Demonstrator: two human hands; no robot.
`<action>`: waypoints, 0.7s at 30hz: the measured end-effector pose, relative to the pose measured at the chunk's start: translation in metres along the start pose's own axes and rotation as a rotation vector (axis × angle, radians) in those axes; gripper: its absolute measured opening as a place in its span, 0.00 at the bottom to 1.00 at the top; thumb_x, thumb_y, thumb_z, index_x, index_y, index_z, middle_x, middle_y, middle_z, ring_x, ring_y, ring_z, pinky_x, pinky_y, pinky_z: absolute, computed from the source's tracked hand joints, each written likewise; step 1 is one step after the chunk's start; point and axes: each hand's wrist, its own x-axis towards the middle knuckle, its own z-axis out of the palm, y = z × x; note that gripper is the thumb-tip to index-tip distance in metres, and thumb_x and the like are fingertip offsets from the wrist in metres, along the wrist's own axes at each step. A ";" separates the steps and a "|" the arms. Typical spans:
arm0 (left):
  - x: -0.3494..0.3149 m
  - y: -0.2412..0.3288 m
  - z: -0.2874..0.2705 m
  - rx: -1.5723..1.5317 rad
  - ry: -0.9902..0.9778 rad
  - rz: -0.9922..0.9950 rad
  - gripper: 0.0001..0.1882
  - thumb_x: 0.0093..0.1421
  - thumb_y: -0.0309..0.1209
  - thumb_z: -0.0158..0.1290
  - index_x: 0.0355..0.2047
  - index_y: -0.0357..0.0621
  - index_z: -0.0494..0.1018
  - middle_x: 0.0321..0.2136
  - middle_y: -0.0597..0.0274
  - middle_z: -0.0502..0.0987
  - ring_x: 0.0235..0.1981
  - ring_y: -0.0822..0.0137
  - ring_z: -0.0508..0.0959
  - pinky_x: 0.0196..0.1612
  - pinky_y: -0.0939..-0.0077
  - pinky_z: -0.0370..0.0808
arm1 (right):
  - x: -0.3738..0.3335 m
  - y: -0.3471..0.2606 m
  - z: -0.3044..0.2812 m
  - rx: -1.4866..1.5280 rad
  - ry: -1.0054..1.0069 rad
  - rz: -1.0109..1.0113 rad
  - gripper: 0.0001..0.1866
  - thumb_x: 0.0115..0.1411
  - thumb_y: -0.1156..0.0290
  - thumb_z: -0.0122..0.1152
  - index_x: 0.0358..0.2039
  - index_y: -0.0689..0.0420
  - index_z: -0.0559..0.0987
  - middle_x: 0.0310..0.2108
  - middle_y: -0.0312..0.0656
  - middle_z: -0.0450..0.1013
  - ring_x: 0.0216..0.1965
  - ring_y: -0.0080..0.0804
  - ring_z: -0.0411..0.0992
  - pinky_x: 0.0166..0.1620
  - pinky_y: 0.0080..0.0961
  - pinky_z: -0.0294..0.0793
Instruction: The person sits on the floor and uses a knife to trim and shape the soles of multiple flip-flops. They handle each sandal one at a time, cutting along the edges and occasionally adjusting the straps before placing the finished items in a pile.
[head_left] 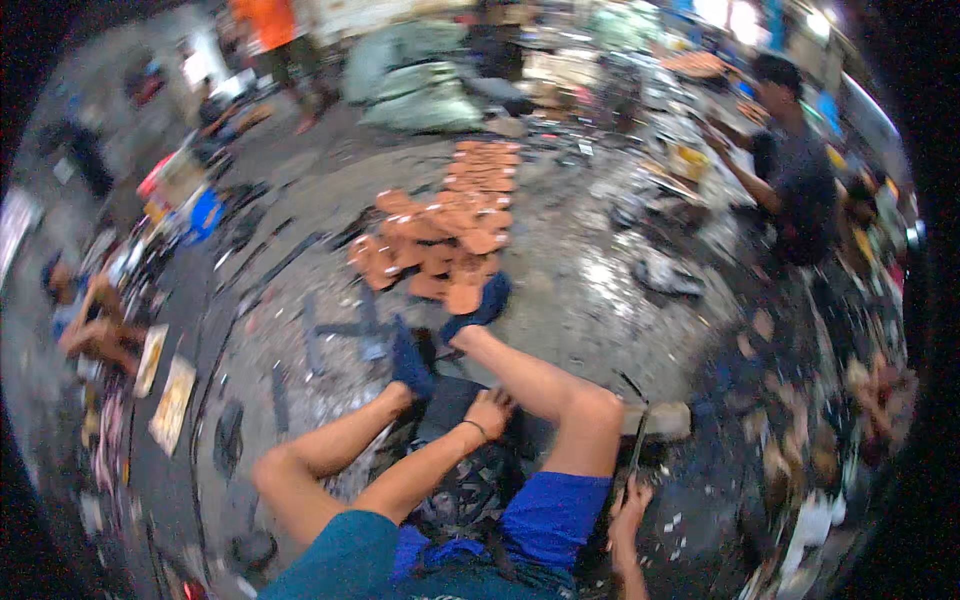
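Note:
Between my bent legs lies a black flat piece [447, 407], perhaps rubber. My left hand [489, 413], with a dark band at its wrist, is on this piece, its blurred fingers curled against its far right part. Out past my right knee, my right hand [628, 508] is closed round the lower end of a long thin tool [640, 440]. That tool points up and away from me, with a dark, bent tip; its exact kind is blurred. Beyond my feet, many flat orange-brown pieces [440, 235] with rounded ends lie overlapped in a spread pile on the floor.
Right of my knee lies a pale block [657, 420]. A person in dark clothes [795, 165] sits at the far right, another [95, 315] at the left, and one in orange [265, 25] stands behind. Large pale green sacks [415, 85] stand at the back. Scraps litter the floor.

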 end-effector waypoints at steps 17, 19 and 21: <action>-0.226 0.060 -0.213 -0.345 0.791 0.002 0.13 0.52 0.26 0.53 0.39 0.46 0.71 0.45 0.57 0.71 0.46 0.56 0.74 0.49 0.64 0.71 | -0.017 -0.202 0.056 0.439 -0.590 0.131 0.26 0.65 0.52 0.51 0.52 0.60 0.74 0.29 0.34 0.72 0.26 0.22 0.70 0.28 0.20 0.70; -0.237 0.079 -0.205 -0.552 0.822 -0.008 0.13 0.56 0.28 0.56 0.43 0.47 0.72 0.46 0.54 0.72 0.47 0.53 0.74 0.49 0.58 0.72 | -0.034 -0.196 0.090 0.501 -0.709 0.079 0.24 0.63 0.55 0.53 0.50 0.62 0.75 0.34 0.38 0.74 0.33 0.28 0.72 0.37 0.24 0.73; -0.243 0.085 -0.206 -0.330 0.905 0.085 0.15 0.57 0.29 0.56 0.45 0.43 0.71 0.48 0.52 0.71 0.52 0.50 0.72 0.55 0.57 0.69 | -0.058 -0.202 0.105 0.569 -0.800 0.185 0.24 0.61 0.57 0.55 0.49 0.62 0.75 0.37 0.40 0.75 0.36 0.30 0.73 0.43 0.26 0.73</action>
